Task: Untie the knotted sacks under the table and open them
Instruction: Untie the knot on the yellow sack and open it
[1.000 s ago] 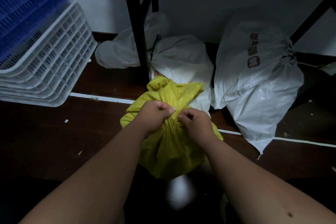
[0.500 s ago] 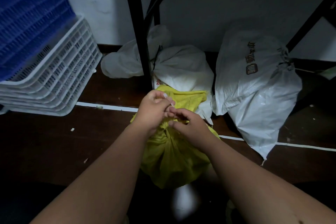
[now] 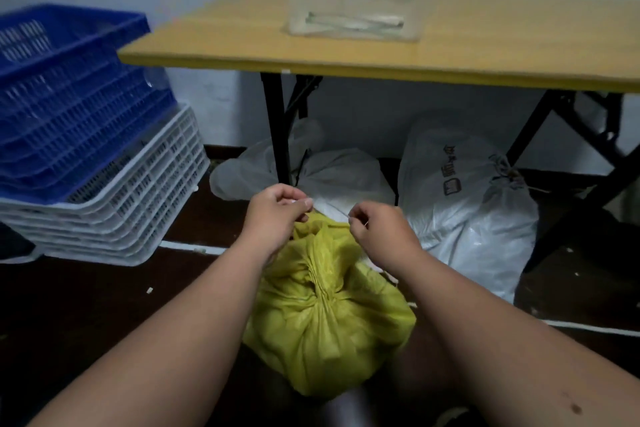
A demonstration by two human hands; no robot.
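Observation:
A yellow sack stands on the dark floor right in front of me, its neck gathered tight. Above the neck my left hand and my right hand each pinch an end of a thin white string stretched between them. Behind it, under the yellow table, lie three white sacks: a large printed one at the right with a tied neck, a middle one, and a small one behind the table leg.
Stacked white crates with blue crates on top stand at the left. Black table legs rise behind my hands. A clear plastic box sits on the tabletop. A white line crosses the floor.
Both hands have lifted off the sack's neck and moved apart, drawing the string out between them. The view has tilted up, bringing the tabletop into sight.

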